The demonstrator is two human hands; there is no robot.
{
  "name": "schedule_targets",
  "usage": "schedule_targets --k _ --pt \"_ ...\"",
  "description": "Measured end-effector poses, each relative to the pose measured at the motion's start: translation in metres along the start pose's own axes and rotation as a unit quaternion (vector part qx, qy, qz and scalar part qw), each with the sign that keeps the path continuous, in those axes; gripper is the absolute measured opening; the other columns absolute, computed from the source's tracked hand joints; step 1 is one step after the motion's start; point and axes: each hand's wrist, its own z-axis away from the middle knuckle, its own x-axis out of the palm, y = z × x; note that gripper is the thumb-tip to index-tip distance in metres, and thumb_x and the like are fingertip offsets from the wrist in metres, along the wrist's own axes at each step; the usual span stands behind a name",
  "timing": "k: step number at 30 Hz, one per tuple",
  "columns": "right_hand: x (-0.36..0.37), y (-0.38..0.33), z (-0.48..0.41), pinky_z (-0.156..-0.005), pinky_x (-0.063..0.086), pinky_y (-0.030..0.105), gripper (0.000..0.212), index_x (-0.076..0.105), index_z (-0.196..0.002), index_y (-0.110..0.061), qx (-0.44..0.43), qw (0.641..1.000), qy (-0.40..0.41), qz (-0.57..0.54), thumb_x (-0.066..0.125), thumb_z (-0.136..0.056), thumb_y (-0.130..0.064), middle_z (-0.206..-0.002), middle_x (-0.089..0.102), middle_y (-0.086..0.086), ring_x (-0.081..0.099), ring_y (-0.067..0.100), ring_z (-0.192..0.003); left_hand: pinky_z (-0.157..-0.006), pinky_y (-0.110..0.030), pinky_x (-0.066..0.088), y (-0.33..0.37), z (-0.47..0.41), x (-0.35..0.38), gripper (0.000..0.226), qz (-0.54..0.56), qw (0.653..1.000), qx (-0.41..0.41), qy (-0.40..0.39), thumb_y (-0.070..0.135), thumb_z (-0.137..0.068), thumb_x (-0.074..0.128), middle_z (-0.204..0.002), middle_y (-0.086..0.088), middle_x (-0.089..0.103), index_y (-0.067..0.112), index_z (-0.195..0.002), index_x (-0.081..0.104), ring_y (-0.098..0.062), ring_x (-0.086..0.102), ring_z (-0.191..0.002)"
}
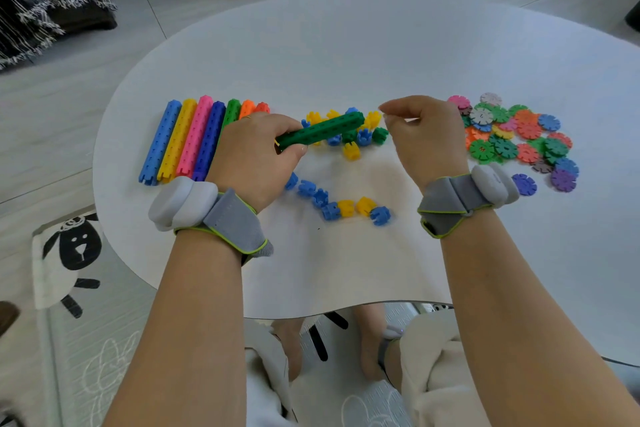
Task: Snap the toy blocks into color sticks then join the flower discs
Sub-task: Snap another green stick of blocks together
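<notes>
My left hand [256, 156] grips one end of a dark green block stick [325, 130], held just above the white table [346, 55]. My right hand [422, 135] hovers to the stick's right with loosely curled fingers and holds nothing. Finished sticks [187, 139] in light blue, yellow, pink, dark blue, green and orange lie side by side at the left. Loose blue, yellow and green blocks [360, 139] sit behind the stick. A crooked row of blue and yellow blocks [339, 204] lies nearer me. A pile of flower discs [512, 135] rests at the right.
The table's near edge [346, 308] curves above my lap. Single blue [523, 184] and purple [562, 180] discs lie apart from the pile. A sheep-print mat [72, 253] covers the floor at the left. Cabinets stand beyond the table's far edge.
</notes>
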Motion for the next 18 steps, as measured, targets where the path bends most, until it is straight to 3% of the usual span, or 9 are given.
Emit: schedule_targets --k 4,9,13,15,17,18 --pt "0.003 0.007 -0.001 -0.080 0.031 0.014 0.033 0.063 -0.121 -0.021 0.003 0.991 -0.050 0.123 0.058 -0.088 -0.019 -0.121 0.059 0.002 0.055 0.015 -0.108 -0.071 -0.015 0.027 0.000 0.000 0.001 0.025 -0.011 1.000 -0.003 -0.004 0.023 -0.088 0.059 -0.097 0.002 0.060 0.020 -0.112 0.066 -0.011 0.045 -0.083" --pt "0.014 0.007 -0.003 -0.091 0.038 0.025 0.044 0.052 -0.134 -0.022 -0.002 0.977 -0.077 0.199 0.054 -0.090 -0.016 -0.128 0.057 0.001 0.051 0.019 -0.119 -0.076 -0.020 0.033 0.001 -0.001 0.000 0.026 0.000 1.000 -0.010 -0.006 0.023 -0.088 0.059 -0.098 0.000 0.064 0.021 -0.113 0.066 -0.014 0.053 -0.085" --pt "0.014 0.007 -0.006 -0.085 0.035 0.022 0.046 0.049 -0.136 -0.022 0.012 0.978 -0.075 0.195 0.054 -0.091 -0.013 -0.126 0.056 0.003 0.054 0.020 -0.113 -0.069 -0.016 0.027 0.000 0.000 -0.001 0.025 -0.006 1.000 -0.007 -0.009 0.023 -0.088 0.059 -0.094 0.003 0.060 0.021 -0.112 0.066 -0.012 0.049 -0.083" --pt "0.014 0.008 -0.005 -0.091 0.041 0.022 0.039 0.058 -0.128 -0.017 0.017 0.991 -0.062 0.115 0.055 -0.090 -0.012 -0.118 0.059 0.007 0.060 0.022 -0.103 -0.070 -0.016 0.028 -0.001 -0.001 -0.002 0.024 -0.006 1.000 -0.010 -0.010 0.024 -0.088 0.058 -0.094 0.003 0.060 0.022 -0.111 0.066 -0.013 0.050 -0.083" --pt "0.011 0.004 -0.001 -0.089 0.053 0.035 0.023 0.068 -0.109 -0.010 0.062 0.994 -0.047 -0.071 0.058 -0.088 -0.007 -0.096 0.065 0.007 0.068 0.024 -0.089 -0.073 -0.018 0.030 0.000 -0.001 -0.002 0.024 -0.003 1.000 -0.011 -0.009 0.024 -0.089 0.058 -0.096 0.001 0.062 0.022 -0.111 0.066 -0.014 0.052 -0.085" --pt "0.009 -0.001 0.001 -0.083 0.057 0.036 0.015 0.068 -0.099 -0.007 0.093 0.979 -0.047 -0.174 0.060 -0.087 -0.004 -0.087 0.065 0.008 0.070 0.024 -0.082 -0.072 -0.019 0.030 0.001 0.000 -0.002 0.024 -0.001 1.000 -0.010 -0.009 0.024 -0.088 0.059 -0.096 0.001 0.062 0.022 -0.111 0.066 -0.014 0.052 -0.084"
